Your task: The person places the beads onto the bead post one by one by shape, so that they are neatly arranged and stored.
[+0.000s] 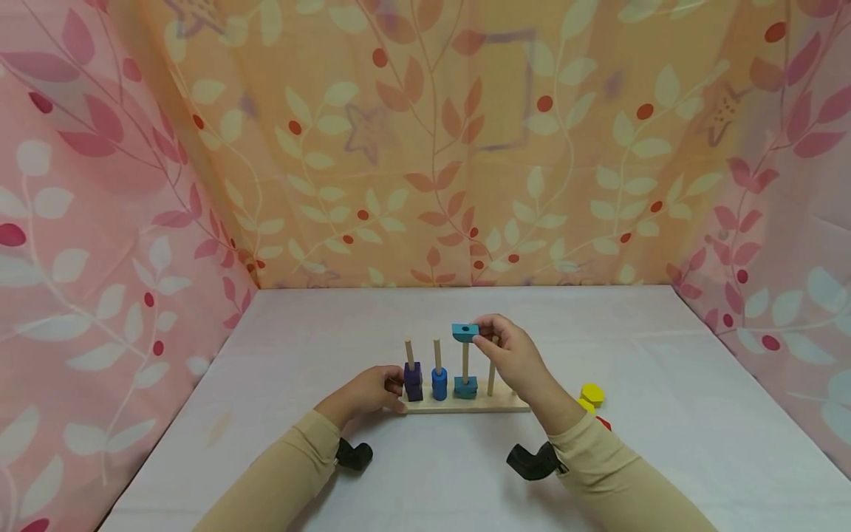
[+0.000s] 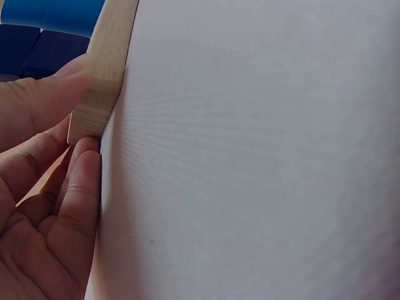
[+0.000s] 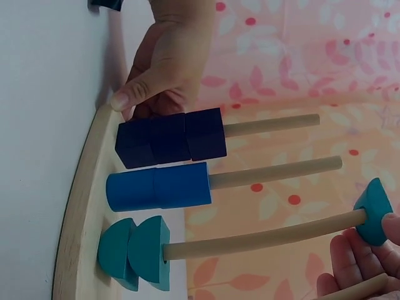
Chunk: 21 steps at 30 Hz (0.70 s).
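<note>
A wooden peg board [image 1: 465,403] stands on the white table with several upright pegs. Dark blue blocks [image 1: 413,380] sit on the first peg, blue cylinders [image 1: 439,383] on the second, teal pieces [image 1: 465,386] on the third. My right hand [image 1: 508,347] pinches a teal block [image 1: 465,332] at the top of the third peg [image 3: 262,236]; the teal block [image 3: 374,210] has the peg tip in its hole. My left hand [image 1: 372,390] grips the board's left end [image 2: 100,75], thumb on top.
Yellow pieces [image 1: 591,395] and a red piece [image 1: 603,423] lie on the table right of the board. Leaf-patterned cloth walls close in the left, back and right. The white tabletop [image 1: 465,473] extends in front of the board.
</note>
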{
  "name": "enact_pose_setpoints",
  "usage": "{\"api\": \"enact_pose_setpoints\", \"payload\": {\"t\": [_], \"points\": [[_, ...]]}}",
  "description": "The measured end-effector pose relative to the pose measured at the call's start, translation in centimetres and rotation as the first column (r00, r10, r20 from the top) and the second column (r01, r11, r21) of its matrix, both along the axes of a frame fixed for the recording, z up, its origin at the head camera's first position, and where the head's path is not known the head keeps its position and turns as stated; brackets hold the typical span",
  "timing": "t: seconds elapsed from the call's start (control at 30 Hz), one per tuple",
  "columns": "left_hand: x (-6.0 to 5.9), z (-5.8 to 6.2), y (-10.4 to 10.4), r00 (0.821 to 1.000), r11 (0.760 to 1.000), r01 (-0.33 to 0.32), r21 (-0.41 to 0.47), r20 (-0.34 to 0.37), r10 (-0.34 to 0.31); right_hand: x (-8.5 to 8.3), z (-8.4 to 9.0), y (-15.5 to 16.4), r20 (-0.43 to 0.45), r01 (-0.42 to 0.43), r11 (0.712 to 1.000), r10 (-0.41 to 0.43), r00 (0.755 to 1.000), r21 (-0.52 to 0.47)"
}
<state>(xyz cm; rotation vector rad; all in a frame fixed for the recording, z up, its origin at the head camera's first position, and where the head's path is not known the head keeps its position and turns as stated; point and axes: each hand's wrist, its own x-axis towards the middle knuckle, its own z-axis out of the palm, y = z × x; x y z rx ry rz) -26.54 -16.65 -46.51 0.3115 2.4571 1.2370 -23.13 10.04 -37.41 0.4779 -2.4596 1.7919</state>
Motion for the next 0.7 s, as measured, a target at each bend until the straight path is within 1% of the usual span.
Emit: {"api": "enact_pose_setpoints", "payload": {"t": [0.23,0.33,0.43,0.57,0.7], "points": [[0.0,0.1,0.0,1.000,1.000,0.008,0.011,-0.008,-0.008,0.2,-0.7,0.2,0.041,0.001,1.000,-0.002,0.999,0.028],[0.0,0.1,0.0,1.000,1.000,0.008,0.006,-0.008,-0.008,0.2,-1.2,0.2,0.051,-0.010,1.000,0.010,0.999,0.001],[0.0,0.1,0.0,1.000,1.000,0.007,0.004,-0.004,-0.007,0.1,-1.7,0.1,0.068,-0.009,0.999,0.012,0.998,-0.046],[0.0,0.1,0.0,1.000,1.000,0.010,0.007,0.000,-0.010,0.2,-2.2,-0.1,0.100,0.025,0.995,-0.016,0.995,-0.093],[0.0,0.2,0.0,1.000,1.000,0.014,0.010,-0.003,-0.014,0.1,-3.3,-0.3,0.140,0.059,0.993,-0.044,0.989,-0.104]]}}
